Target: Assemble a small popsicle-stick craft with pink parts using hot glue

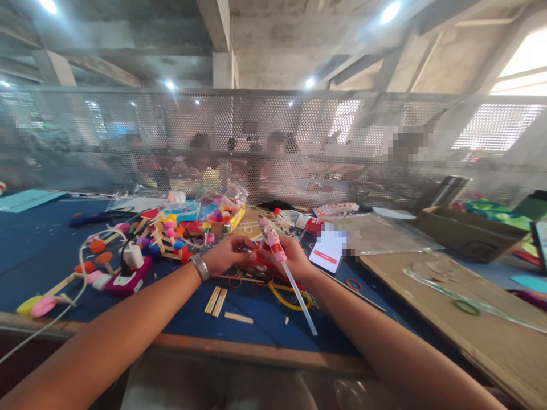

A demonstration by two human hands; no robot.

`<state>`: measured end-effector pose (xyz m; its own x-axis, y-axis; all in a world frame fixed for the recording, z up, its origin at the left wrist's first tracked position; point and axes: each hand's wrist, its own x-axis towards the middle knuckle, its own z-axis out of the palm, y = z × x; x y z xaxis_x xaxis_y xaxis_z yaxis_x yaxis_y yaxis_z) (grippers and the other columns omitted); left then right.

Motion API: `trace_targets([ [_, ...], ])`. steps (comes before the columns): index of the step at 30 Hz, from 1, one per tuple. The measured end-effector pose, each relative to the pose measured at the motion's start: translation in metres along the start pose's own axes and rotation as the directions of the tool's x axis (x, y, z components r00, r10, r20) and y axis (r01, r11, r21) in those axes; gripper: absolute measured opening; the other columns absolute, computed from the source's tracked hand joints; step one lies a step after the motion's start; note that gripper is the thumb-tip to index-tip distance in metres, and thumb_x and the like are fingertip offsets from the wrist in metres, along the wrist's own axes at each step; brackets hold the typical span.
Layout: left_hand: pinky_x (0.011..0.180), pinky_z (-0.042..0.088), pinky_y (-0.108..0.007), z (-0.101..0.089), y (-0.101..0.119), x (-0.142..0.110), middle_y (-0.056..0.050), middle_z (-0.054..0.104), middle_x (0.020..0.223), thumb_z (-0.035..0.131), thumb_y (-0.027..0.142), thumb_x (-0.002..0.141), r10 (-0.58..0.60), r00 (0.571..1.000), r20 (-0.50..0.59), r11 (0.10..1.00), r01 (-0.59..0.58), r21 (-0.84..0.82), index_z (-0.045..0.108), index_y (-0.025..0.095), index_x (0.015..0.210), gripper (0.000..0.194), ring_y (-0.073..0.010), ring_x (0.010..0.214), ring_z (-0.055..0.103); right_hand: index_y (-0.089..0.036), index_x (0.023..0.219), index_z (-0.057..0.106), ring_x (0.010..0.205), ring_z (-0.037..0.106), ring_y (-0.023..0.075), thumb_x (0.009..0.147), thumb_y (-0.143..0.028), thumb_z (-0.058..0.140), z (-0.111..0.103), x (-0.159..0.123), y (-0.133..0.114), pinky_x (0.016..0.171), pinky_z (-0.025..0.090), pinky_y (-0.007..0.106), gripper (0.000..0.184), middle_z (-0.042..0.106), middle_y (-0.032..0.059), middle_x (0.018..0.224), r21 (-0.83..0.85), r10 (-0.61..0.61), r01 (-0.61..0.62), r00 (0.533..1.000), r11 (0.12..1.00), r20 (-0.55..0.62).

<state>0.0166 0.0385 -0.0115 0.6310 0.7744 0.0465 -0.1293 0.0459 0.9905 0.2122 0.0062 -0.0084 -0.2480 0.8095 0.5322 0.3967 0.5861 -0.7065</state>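
My right hand (289, 257) is closed around a pink glue gun (272, 237) whose clear glue stick (299, 297) juts back toward me. My left hand (229, 254), with a metal watch on the wrist, has its fingers pinched on something small I cannot make out, right beside the gun's tip. Both hands meet over the blue table top (38, 250), above loose wooden sticks (216, 300) and a yellow rubber band (288, 298).
A stick-and-pompom structure (160, 234) and a bag of pompoms (222, 213) lie at left. A phone (328, 250), plastic sheet, cardboard box (468, 230) and cardboard board (478, 319) fill the right. A perforated metal screen (273, 142) stands behind, people beyond it.
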Motion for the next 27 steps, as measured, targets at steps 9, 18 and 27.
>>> trace_targets([
  [9, 0.079, 0.053, -0.033, -0.002, -0.002, 0.001, -0.001, 0.069, 0.081, 0.088, 0.033, 0.054, 0.021, 1.000, -0.012, 1.000, -0.021, 0.008, 0.059, 0.013, 0.085, 0.047, -0.0137, 0.072, 0.067, -0.019, 0.067, 0.056, 0.059, 0.050, 0.0144, 0.076, -0.047, 0.065, -0.002, 0.001, -0.001, 0.058, 0.043, 0.027, 0.030, 0.056, 0.0003, 0.062, 0.050, 0.018, -0.016, 0.999, 0.999, -0.042],
  [18, 0.075, 0.053, -0.029, 0.000, 0.001, -0.001, -0.001, 0.068, 0.086, 0.086, 0.032, 0.060, 0.031, 1.000, 0.000, 0.999, -0.031, 0.019, 0.064, 0.014, 0.091, 0.043, -0.0127, 0.073, 0.066, -0.017, 0.075, 0.063, 0.057, 0.050, 0.0138, 0.076, -0.040, 0.062, -0.004, 0.004, 0.007, 0.057, 0.043, 0.028, 0.024, 0.059, 0.0014, 0.063, 0.025, 0.062, -0.059, 0.989, 0.998, -0.134],
  [27, 0.076, 0.054, -0.029, 0.000, 0.000, 0.001, -0.001, 0.064, 0.092, 0.087, 0.030, 0.058, 0.069, 0.998, -0.009, 0.998, -0.069, -0.010, 0.059, 0.015, 0.093, 0.047, -0.0132, 0.081, 0.064, -0.017, 0.076, 0.067, 0.066, 0.058, 0.0181, 0.075, -0.045, 0.065, -0.003, 0.002, 0.007, 0.061, 0.046, 0.029, 0.028, 0.066, 0.0048, 0.071, -0.023, 0.008, -0.008, 1.000, 1.000, -0.024],
])
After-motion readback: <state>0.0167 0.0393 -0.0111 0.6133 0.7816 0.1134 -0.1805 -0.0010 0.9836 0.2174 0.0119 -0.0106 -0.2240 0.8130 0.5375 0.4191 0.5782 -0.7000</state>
